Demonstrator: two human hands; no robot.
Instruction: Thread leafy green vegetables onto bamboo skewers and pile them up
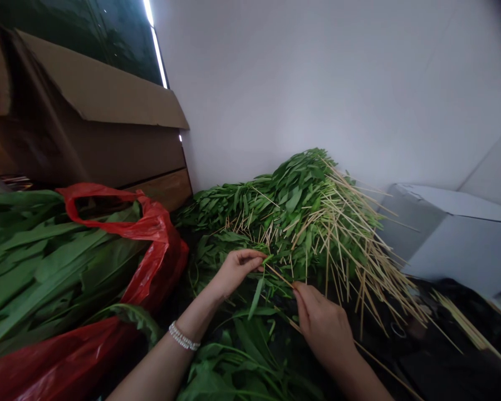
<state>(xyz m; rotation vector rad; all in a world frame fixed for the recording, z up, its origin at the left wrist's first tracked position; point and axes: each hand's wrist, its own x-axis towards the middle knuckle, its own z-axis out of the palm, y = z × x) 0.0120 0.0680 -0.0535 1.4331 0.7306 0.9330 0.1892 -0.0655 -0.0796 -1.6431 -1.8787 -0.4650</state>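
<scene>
In the middle of the head view my left hand, with a beaded bracelet on the wrist, pinches a green leafy stem between thumb and fingers. A narrow leaf hangs just below it. My right hand is closed on a thin bamboo skewer, which slants up to the fingertips of my left hand. Whether its point has gone into the stem is too small to tell. Behind both hands lies a big heap of leafy greens on skewers, the bare sticks fanning out to the right.
Loose leafy greens lie in front of me. On the left a red plastic bag holds more long leaves, with an open cardboard box behind it. A white box and loose skewers are at right. A pale wall closes the back.
</scene>
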